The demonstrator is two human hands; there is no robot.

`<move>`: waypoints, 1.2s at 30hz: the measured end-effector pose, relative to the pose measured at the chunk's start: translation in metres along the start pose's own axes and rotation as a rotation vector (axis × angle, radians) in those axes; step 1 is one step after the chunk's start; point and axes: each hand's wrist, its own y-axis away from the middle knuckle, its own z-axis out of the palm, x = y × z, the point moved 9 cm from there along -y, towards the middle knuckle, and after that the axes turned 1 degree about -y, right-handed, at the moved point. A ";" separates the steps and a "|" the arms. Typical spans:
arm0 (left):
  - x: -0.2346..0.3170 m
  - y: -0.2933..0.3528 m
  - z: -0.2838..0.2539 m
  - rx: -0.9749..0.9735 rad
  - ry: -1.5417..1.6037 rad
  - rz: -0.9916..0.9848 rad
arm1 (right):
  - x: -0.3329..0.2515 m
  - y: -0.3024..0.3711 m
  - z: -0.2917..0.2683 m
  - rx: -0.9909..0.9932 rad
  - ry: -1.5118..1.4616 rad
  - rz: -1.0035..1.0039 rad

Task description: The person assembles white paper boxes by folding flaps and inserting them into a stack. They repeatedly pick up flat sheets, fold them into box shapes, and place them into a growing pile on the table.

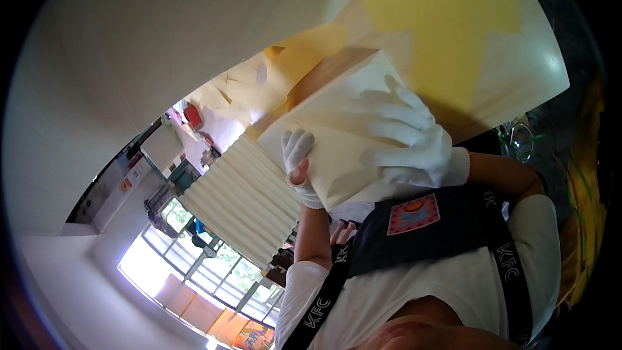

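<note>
A cream, box-shaped paper piece (350, 123) with flat faces and sharp edges is tilted in front of my chest. My left hand (299, 155), in a white glove that leaves the thumb tip bare, is closed at its left edge. My right hand (414, 139), in a white glove with a red-trimmed cuff, lies on its upper face with the fingers stretched out and spread. Just beyond the piece, a yellow cross-shaped sheet (447, 26) lies on the pale tabletop (518, 84). The underside of the cream piece is hidden.
Loose yellow and cream paper pieces (243, 91) lie at the left past the box-shaped piece. A ridged cream stack (243, 191) stands beside my left arm. Windows (214, 266) are at the lower left. Clear shiny loops (520, 139) show near my right elbow.
</note>
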 end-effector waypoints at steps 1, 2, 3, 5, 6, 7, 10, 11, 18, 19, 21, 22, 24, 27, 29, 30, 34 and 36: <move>0.007 -0.009 0.005 -0.059 -0.102 0.023 | 0.000 0.002 0.000 -0.005 -0.003 -0.001; 0.014 -0.017 0.009 -0.111 -0.202 0.051 | -0.001 0.005 0.002 -0.012 -0.007 -0.003; 0.023 -0.027 0.018 -0.171 -0.443 0.130 | -0.001 0.008 0.005 -0.017 -0.010 -0.004; 0.069 -0.034 0.078 -0.374 -0.625 0.484 | 0.006 0.030 0.013 -0.062 0.155 0.054; 0.069 -0.044 0.090 -0.418 -0.688 0.435 | 0.008 0.038 0.015 -0.082 0.235 0.083; 0.066 -0.056 0.097 -0.464 -0.753 0.382 | 0.010 0.037 0.010 -0.044 0.242 0.128; 0.044 -0.076 0.105 -0.528 -0.933 0.226 | 0.014 0.034 -0.002 0.052 0.258 0.228; 0.037 -0.078 0.105 -0.545 -0.969 0.144 | 0.014 0.034 -0.005 0.073 0.261 0.241; 0.031 -0.074 0.095 -0.431 -0.768 0.083 | 0.019 0.041 -0.006 0.136 0.303 0.231; 0.034 -0.073 0.096 -0.430 -0.741 0.129 | 0.019 0.041 -0.006 0.130 0.302 0.226; 0.041 -0.070 0.096 -0.425 -0.684 0.217 | 0.018 0.042 -0.005 0.116 0.299 0.216; 0.042 -0.068 0.095 -0.429 -0.704 0.256 | 0.019 0.042 -0.005 0.112 0.275 0.229; 0.043 -0.063 0.090 -0.433 -0.743 0.334 | 0.019 0.042 -0.008 0.102 0.226 0.254; 0.048 -0.049 0.076 -0.402 -0.822 0.490 | 0.027 0.044 -0.010 0.063 0.165 0.311; 0.051 -0.040 0.067 -0.337 -0.827 0.574 | 0.029 0.044 -0.008 0.065 0.171 0.302; 0.053 -0.035 0.063 -0.303 -0.830 0.615 | 0.029 0.045 -0.006 0.065 0.174 0.297; 0.053 -0.017 0.044 -0.241 -0.738 0.537 | 0.021 0.043 0.001 -0.001 0.194 0.212; 0.058 -0.007 0.038 -0.189 -0.799 0.572 | 0.019 0.043 0.003 -0.017 0.182 0.188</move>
